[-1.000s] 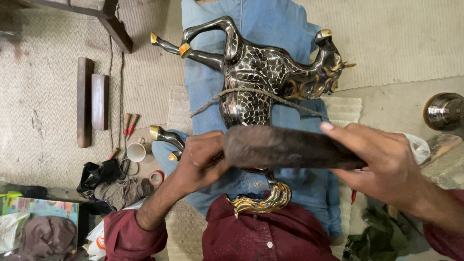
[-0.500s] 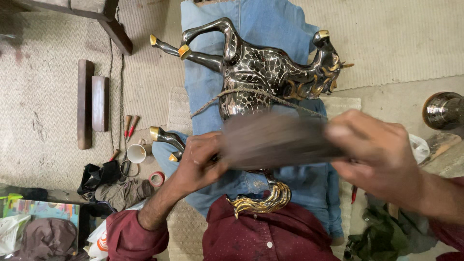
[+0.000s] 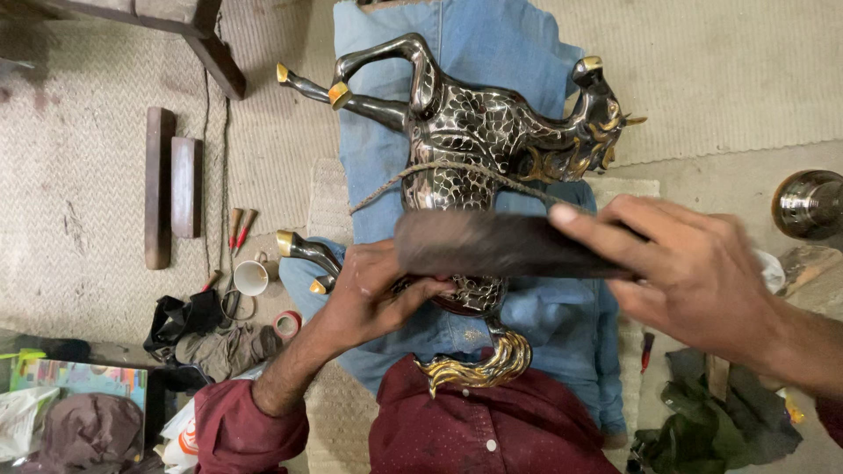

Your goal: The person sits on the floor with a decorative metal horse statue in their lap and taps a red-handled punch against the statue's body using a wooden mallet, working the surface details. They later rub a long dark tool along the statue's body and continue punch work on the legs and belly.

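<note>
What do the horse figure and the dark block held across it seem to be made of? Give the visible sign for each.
Horse figure: likely metal, glossy black with brass-gold hooves and tail; it shows sharp glints. Dark block: matte, brownish, perhaps wood or stone; motion blur leaves it open.

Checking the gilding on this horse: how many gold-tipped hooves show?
4. Two on the raised legs at upper left, and; two lower down beside the left hand, at and. None seems hidden.
</note>
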